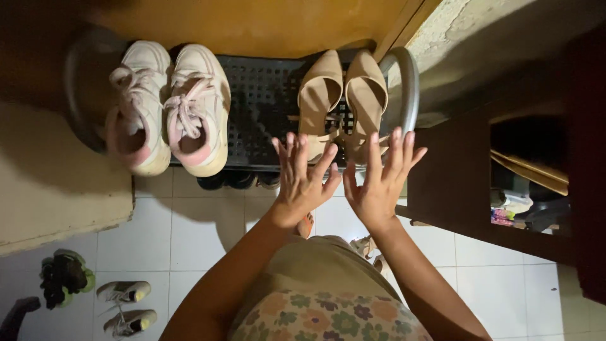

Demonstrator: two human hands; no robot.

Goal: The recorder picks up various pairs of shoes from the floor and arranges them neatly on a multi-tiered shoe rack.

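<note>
Both of my hands are raised with fingers spread, just in front of a black perforated shoe rack [262, 101]. My left hand [303, 180] and my right hand [382, 180] hold nothing and hover over the heel end of a pair of beige pointed slingback shoes [344, 95] on the rack's top shelf at the right. A pair of white sneakers [167, 107] with pink lining and pale laces stands on the same shelf at the left.
Dark shoes [237, 181] sit on a lower shelf. A grey curved rack frame [407, 88] stands at the right, beside a dark wooden piece of furniture [454, 183]. On the white tiled floor lie small sneakers [126, 303], a green-black item [63, 278] and sandals [366, 246].
</note>
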